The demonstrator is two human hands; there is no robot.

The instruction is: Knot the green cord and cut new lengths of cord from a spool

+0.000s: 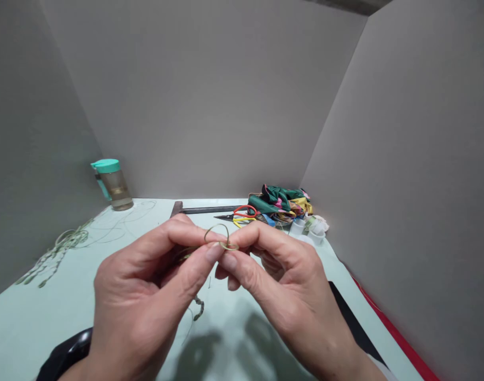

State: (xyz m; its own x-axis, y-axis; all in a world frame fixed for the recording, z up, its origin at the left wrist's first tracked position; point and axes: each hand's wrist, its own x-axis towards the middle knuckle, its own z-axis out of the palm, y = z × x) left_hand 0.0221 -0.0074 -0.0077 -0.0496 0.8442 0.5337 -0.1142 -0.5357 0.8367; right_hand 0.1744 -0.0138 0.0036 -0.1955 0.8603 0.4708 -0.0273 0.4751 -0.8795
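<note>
Both hands meet at the middle of the view, above the table. My left hand [146, 286] pinches a thin green cord [217, 226] between thumb and forefinger. Close against it, my right hand [281, 280] pinches the same cord, its thumb and forefinger pressed together. A small loop of the cord stands up over the fingertips, with a second bend beside the right forefinger. Below the left hand hangs or lies a short knotted cord piece [199, 308]; whether it joins the held cord is hidden behind the fingers.
Knotted green cords [63, 248] lie at the left near a bottle [118, 188] with a turquoise lid. Behind the hands are a hammer [210, 209], scissors [245, 212] with red and yellow handles, bunched colourful fabric [279, 201] and white spools [315, 227]. Grey walls enclose the table [118, 238].
</note>
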